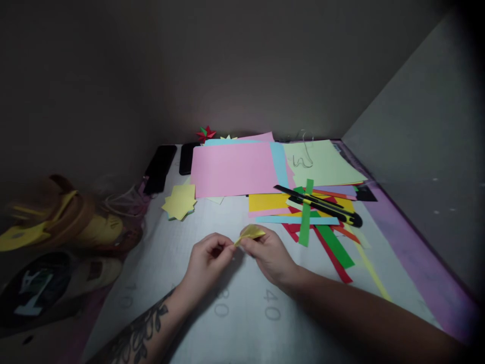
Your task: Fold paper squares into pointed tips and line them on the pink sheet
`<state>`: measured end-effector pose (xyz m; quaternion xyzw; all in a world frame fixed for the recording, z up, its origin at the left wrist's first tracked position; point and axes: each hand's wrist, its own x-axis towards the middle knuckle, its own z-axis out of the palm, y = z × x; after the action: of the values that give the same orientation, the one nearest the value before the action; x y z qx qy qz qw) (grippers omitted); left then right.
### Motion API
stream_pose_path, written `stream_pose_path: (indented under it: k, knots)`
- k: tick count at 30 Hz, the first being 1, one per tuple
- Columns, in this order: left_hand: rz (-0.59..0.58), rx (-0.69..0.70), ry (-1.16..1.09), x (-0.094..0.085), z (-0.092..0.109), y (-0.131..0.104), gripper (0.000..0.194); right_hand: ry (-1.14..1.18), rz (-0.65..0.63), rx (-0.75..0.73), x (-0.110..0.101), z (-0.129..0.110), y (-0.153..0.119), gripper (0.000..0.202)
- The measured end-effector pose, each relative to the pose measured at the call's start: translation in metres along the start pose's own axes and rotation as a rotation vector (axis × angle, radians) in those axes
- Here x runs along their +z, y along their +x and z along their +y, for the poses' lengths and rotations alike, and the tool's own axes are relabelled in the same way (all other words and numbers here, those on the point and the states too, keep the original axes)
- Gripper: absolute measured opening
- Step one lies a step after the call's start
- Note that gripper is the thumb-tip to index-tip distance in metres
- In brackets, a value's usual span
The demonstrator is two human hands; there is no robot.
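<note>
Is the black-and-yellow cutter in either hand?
No, the cutter lies among the paper strips, while the left hand and right hand hold a piece of yellow paper.

Yellow paper [253, 232] partly hidden by hands [271, 255], forearms [151, 321] cut off below.

"Where could a hand pass?"
"Across the bare white surface [217, 217], between the yellow paper stack [180, 201] at left and the coloured strips [335, 245] at right."
"Obstacles?"
"1 cutter [343, 216] among those strips; beyond the gap, a large pink sheet [233, 169]."
</note>
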<state>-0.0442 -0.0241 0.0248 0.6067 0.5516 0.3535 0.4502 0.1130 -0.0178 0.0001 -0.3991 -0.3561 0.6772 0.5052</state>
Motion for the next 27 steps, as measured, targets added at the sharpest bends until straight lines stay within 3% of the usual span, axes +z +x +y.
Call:
stream_pose_path:
  k: [9, 17, 27]
  knots:
    - [0.053, 0.091, 0.063, 0.005, 0.004, -0.004, 0.014, 0.160, -0.065, 0.049, 0.009, 0.005, -0.005, 0.030]
    - [0.023, 0.248, 0.155, 0.003, 0.007, -0.006, 0.015, 0.222, 0.002, 0.097, 0.009, 0.006, -0.005, 0.024]
    - [-0.039, 0.208, 0.209, -0.002, 0.000, -0.004, 0.014, 0.347, 0.085, 0.062, -0.011, -0.017, 0.012, 0.023]
